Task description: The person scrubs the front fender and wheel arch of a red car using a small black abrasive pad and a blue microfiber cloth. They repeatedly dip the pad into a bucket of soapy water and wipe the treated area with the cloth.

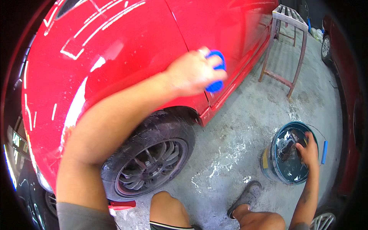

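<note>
My left hand (193,73) is closed over a blue oval pad (215,86), which looks like a sponge or hand block. It presses the pad against the wet red side panel (142,53) of a car, above and behind the front wheel (151,168). At the right, my right hand (308,151) is at the mouth of a dark teal bucket (270,165), thumb and fingers apart. Dark flat pieces (284,152) lie in the bucket's water near the fingers; I cannot make out their kind. Whether the fingertips touch one is unclear.
A slatted metal bench (289,78) stands at the far right. Another dark red car (350,115) is along the right edge. Wet, soapy patches (226,157) cover the grey floor. A red-handled tool (122,204) lies by the wheel, near my knee.
</note>
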A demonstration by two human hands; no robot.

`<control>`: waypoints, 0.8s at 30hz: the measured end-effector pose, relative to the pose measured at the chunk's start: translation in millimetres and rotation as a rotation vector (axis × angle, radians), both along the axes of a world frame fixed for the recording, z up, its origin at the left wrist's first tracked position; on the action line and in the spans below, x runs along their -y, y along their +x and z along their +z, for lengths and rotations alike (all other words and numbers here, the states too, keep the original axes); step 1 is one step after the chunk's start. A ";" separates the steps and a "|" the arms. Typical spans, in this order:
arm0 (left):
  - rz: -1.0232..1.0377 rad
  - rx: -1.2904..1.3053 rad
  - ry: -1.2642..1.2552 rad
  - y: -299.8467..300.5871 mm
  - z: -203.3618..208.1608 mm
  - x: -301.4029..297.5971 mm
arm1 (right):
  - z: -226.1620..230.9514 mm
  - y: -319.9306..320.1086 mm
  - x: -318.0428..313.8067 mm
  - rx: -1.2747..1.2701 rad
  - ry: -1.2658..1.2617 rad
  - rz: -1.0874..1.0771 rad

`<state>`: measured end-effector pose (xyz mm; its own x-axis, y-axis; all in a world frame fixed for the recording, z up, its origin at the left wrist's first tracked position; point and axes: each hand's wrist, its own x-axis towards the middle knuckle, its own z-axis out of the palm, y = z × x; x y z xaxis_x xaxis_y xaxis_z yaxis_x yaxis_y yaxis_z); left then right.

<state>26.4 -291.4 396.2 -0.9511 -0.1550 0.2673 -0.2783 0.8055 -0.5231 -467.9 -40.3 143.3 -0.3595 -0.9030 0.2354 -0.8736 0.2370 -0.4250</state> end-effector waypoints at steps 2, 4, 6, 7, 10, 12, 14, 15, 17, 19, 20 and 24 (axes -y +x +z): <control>-0.058 0.040 0.131 -46.7 -29.0 -16.9 | -31.0 -10.0 -17.4 0.033 0.157 -0.260; -0.178 0.024 0.203 -103.0 -60.4 -52.7 | -45.0 -7.3 -21.3 0.017 0.183 -0.271; -0.370 -0.198 0.387 -162.7 -116.0 -87.8 | -50.3 -2.6 -16.6 -0.026 0.117 -0.170; -0.355 -0.156 0.496 -196.5 -140.8 -109.4 | -63.3 -10.3 -22.0 -0.021 0.120 -0.140; -0.295 -0.206 0.884 -276.7 -222.5 -171.4 | -112.0 -32.0 -31.6 0.110 0.139 -0.230; -0.146 -0.123 1.013 -304.5 -263.0 -189.3 | -96.4 -23.9 -18.8 0.168 0.202 -0.177; -0.021 0.047 1.109 -326.9 -291.0 -201.8 | -89.9 -29.7 -23.7 0.158 0.204 -0.148; 0.035 0.136 1.096 -336.4 -298.5 -205.5 | -89.6 -33.4 -25.3 0.151 0.176 -0.182; 0.148 0.313 1.056 -350.6 -307.3 -208.4 | -88.7 -36.9 -25.3 0.132 0.117 -0.246; 0.231 0.378 1.077 -356.2 -310.7 -209.7 | -93.5 -42.6 -31.0 0.168 0.035 -0.215; 0.259 0.432 1.078 -358.5 -311.1 -207.0 | -88.3 -41.5 -30.8 0.199 -0.033 -0.190; 0.314 0.388 1.228 -356.0 -300.6 -194.4 | -87.0 -47.3 -31.6 0.159 -0.195 -0.239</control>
